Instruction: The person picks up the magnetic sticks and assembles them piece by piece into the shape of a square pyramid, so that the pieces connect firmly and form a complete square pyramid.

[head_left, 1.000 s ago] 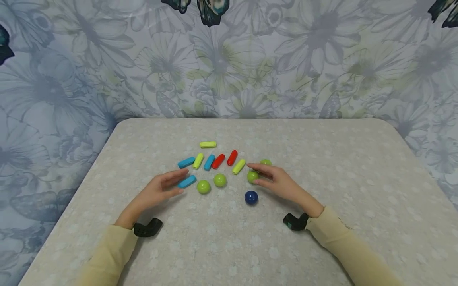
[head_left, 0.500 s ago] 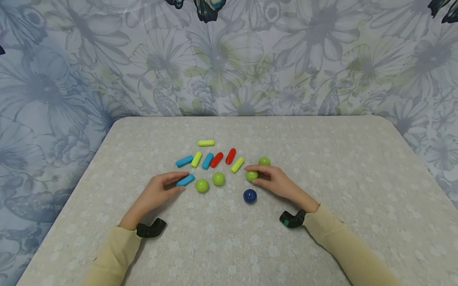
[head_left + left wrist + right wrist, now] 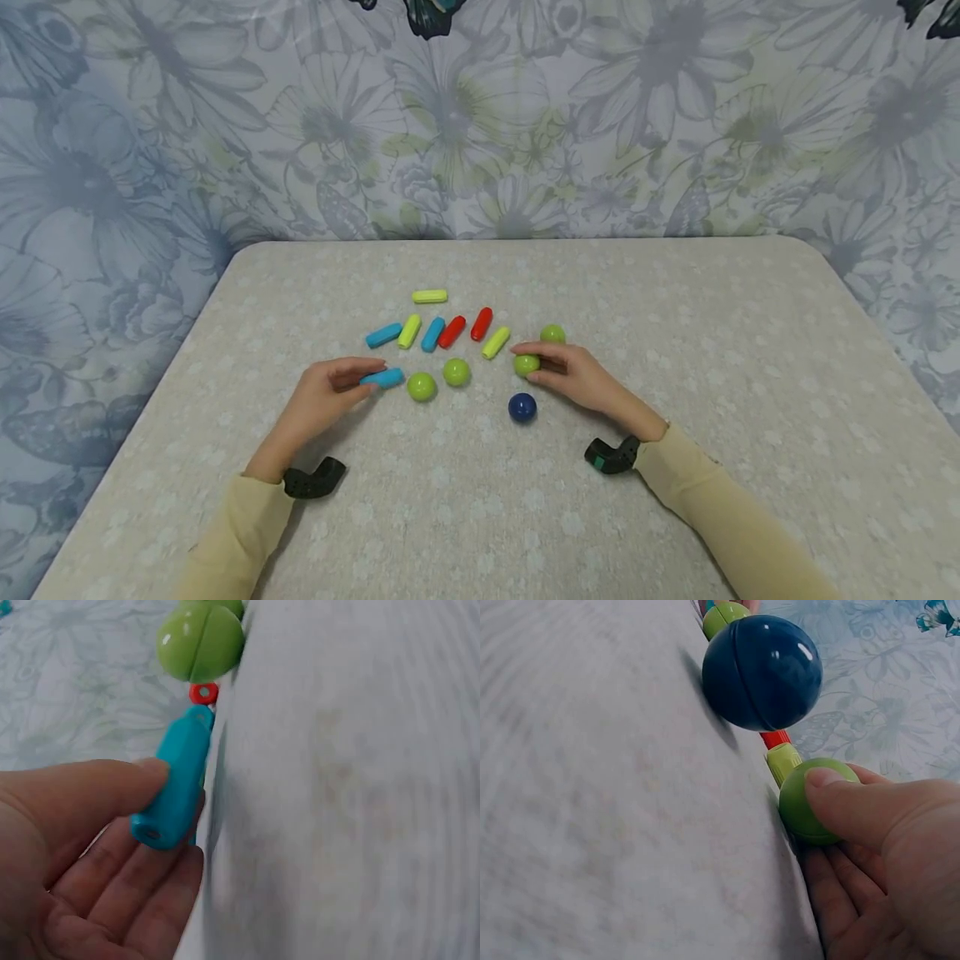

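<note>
Between thumb and fingers, my left hand [image 3: 318, 404] pinches a light blue plastic stick [image 3: 388, 377]. The left wrist view shows the thumb pressed on the stick's side, with a small hole visible in its near end. My right hand [image 3: 585, 383] grips a green ball [image 3: 525, 365], its thumb on the near side in the right wrist view. A dark blue ball [image 3: 522, 407] lies just nearer than that hand. Another green ball [image 3: 552, 333] sits behind its fingers. Two more green balls, one left [image 3: 422, 387] and one right [image 3: 456, 372], lie between the hands.
Beyond the hands lie several short sticks: yellow-green [image 3: 429, 297], red [image 3: 482, 324] and blue [image 3: 385, 335]. They rest on a patterned cloth-covered table [image 3: 675, 317]. A flowered curtain or wall covering [image 3: 480, 150] rises behind the table's far edge. Each wrist wears a black camera [image 3: 315, 478].
My left thumb and fingers have come together on the blue stick, which has shifted slightly left. My right fingers have closed around the green ball. The head view has shifted slightly.
</note>
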A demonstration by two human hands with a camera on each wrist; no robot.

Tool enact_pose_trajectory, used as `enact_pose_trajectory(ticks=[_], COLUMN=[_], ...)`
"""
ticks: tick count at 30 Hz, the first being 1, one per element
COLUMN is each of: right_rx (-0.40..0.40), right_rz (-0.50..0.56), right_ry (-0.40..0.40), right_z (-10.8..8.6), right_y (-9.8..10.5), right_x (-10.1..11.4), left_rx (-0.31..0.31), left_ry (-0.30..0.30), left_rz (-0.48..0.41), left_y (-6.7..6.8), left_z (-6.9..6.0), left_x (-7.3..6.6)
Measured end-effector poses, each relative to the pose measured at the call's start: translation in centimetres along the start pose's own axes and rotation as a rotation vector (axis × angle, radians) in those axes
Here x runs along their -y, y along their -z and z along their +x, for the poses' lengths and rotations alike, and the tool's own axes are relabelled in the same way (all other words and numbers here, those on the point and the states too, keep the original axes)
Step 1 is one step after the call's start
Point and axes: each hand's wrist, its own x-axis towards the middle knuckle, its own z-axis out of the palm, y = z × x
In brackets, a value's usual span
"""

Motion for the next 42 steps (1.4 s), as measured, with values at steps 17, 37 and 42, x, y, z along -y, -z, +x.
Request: enact_pose_trajectory(ticks=[17, 37, 42], right_rx=[0.0, -0.128, -0.113], right_rz=[0.003, 0.014, -0.024], right_ry=[-0.008, -0.083, -0.154], right_z=[0.0, -1.3, -4.4], right_y=[0.1, 2.0, 2.6], right_x=[0.1, -2.1, -1.3], left_rx=[0.288, 0.308, 0.308], left_ry=[-0.013, -0.173, -0.173], left_rz=[-0.448, -0.26, -0.251], left_y=[-7.5, -12.5, -12.0], left_z=[-0.4, -0.8, -0.9], left_x=[-7.9, -9.1, -10.1])
